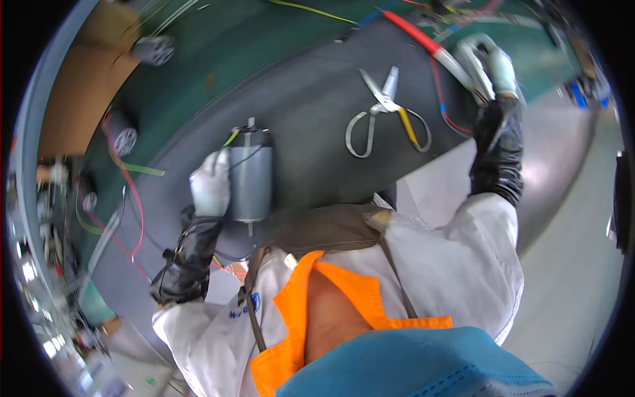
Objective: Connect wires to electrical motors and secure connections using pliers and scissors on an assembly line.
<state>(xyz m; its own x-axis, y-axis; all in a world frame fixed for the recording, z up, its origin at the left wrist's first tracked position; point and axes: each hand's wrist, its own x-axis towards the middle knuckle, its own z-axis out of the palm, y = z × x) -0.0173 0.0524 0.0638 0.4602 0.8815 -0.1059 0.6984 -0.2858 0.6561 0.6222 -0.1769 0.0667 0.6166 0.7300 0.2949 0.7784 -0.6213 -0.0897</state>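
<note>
A grey cylindrical motor [253, 182] lies on the dark mat, its shaft ends pointing away from and toward me. Against its left side, my left hand [211, 186] in a white glove is closed on the casing, close to a yellow-green wire [231, 137] at the motor's far end. At the far right my right hand [501, 69], also gloved, bends its fingers by a white curved object that motion blur hides. Beside it lies a long red-and-white tool [426, 44]. Scissors [383, 106] with one yellow handle rest spread between my hands.
Other grey motors [122, 134] with red leads stand along the left, near a brown cardboard box [79, 89]. A red wire [439, 89] with a blue piece curves down near my right sleeve. Wires and small parts lie on the green surface [245, 40] at the back.
</note>
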